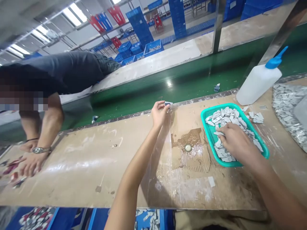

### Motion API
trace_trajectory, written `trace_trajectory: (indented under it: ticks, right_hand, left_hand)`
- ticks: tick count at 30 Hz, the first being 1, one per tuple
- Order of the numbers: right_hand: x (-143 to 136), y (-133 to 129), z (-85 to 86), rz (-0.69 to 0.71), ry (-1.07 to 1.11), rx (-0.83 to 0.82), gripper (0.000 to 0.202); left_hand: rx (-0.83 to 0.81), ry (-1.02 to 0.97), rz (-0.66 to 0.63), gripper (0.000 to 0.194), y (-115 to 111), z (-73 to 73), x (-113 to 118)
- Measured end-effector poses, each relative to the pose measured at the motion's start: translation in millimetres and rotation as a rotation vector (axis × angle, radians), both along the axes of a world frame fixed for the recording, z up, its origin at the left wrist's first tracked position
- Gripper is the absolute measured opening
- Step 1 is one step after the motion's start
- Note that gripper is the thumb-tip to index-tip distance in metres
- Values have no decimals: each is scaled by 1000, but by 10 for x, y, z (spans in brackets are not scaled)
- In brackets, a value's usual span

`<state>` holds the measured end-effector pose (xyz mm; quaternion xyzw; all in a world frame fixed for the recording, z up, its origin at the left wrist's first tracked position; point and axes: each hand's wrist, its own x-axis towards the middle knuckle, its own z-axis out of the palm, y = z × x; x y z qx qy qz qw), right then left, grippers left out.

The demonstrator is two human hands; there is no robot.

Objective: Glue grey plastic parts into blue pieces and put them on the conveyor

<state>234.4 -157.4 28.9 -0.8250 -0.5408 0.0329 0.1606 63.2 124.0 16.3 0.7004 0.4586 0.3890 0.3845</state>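
Observation:
My left hand point(158, 114) is stretched toward the far edge of the table, its fingertips closed on a small dark-and-white piece point(168, 103). My right hand point(231, 137) reaches into a teal plastic basket point(203, 119) full of small flat white pieces point(225, 116). Its thumb and forefinger come together at a white piece point(217, 133); whether that piece is gripped firmly is hard to see. Between my arms lies a torn, wet-looking cardboard sheet point(192, 137) with a small round pale cap-like thing point(188, 148) on it.
A white squeeze bottle point(259, 83) with a blue nozzle stands behind the basket. Right of it lies a clear bag point(291, 105) of pieces. A green conveyor belt point(148, 92) carrying a few small pieces runs beyond the table. A co-worker's hands point(31, 161) work at left.

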Motion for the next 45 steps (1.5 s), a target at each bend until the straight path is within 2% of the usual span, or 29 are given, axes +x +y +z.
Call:
trace_trajectory:
  ticks: [2,4,6,9,13,18,21,23,25,27,30,34,36,41,45]
  right_hand:
    - [-25,28,-10,-23,5,-43,25]
    - [-28,56,2,-61,24,-83,22]
    - [-21,73,25,-69,42,-112,18]
    - [-20,76,50,-50,45,-122,16]
    - [-60,82,37,-37,17,-127,16]
    - [-83,106,-24,9,-49,-92,16]
    - [-29,90,-29,16,29,14,17]
    - [11,67,10,24,125,148,21]
    - [21,42,83,69,231,268,32]
    - [-19,24,171,142,348,316,34]
    - [-170,22,256,199,594,283,27]
    - [-419,54,215,216,857,192,28]
    - [-520,77,168,231,794,173,29]
    - [-688,133,104,316,348,276,26]
    - [-738,153,107,310,169,286,26]
  left_hand:
    - [36,167,54,30,264,-16,163]
    - [49,268,77,27,435,-44,287]
    - [56,300,85,23,517,-81,360]
    - [97,329,114,26,505,-119,382]
    - [162,322,113,31,240,-105,271]
    - [215,190,41,27,-443,-155,-105]
    - [183,118,-1,22,-812,-238,-390]
    - [114,75,14,20,-951,-283,-535]
    - [40,17,49,19,-998,-309,-617]
    - [-4,-29,74,18,-984,-320,-643]
    - [-33,-71,76,17,-931,-323,-635]
    - [-63,-120,66,15,-913,-324,-635]
    - [-66,-122,54,16,-923,-320,-641]
    - [-73,-105,34,18,-935,-293,-645]
    - [-58,-106,19,19,-926,-294,-642]
